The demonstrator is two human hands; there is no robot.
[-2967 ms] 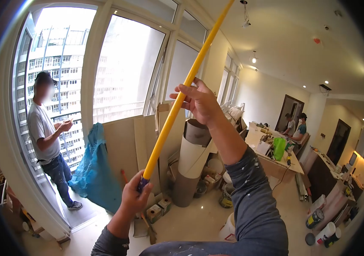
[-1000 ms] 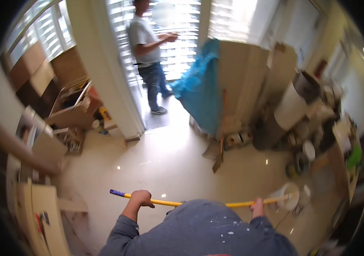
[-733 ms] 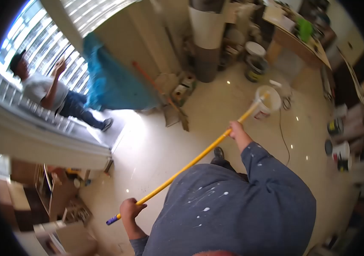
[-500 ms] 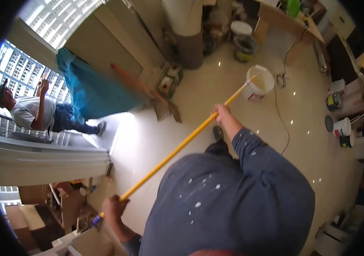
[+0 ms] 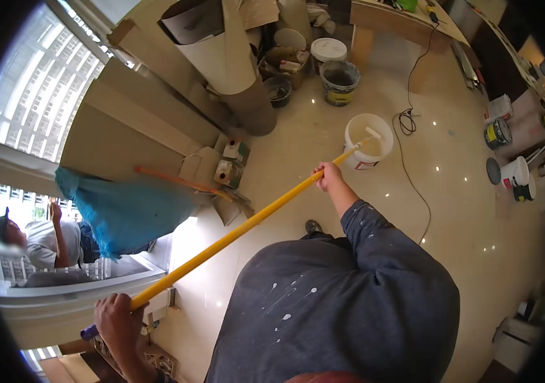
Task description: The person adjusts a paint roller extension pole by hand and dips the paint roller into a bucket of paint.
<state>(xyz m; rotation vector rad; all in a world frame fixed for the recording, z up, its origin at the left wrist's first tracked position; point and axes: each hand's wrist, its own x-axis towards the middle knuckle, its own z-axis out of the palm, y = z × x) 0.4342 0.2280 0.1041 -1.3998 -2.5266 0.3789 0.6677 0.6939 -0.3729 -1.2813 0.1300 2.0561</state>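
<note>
A long yellow paint roller pole (image 5: 221, 242) slants across the view, held in both hands. My left hand (image 5: 119, 322) is wrapped round its lower end, close to the purple end cap (image 5: 89, 332). Further up, my right hand (image 5: 328, 175) grips the pole near the roller end. The small white roller head (image 5: 373, 133) is inside the mouth of a white bucket (image 5: 350, 153) on the floor. Pale liquid shows in the bucket; whether the roller touches it I cannot tell.
Dark buckets (image 5: 339, 83) and a lidded white tub (image 5: 328, 49) stand ahead. A black cable (image 5: 413, 182) runs along the floor at right. Blue sheeting (image 5: 135, 210) hangs at left, beside another person (image 5: 45, 242). Paint tubs (image 5: 514, 172) line the right side.
The roller head has tipped from above the bucket's rim into its mouth. My left hand has shifted left and outward with the pole's end. The view has turned somewhat.
</note>
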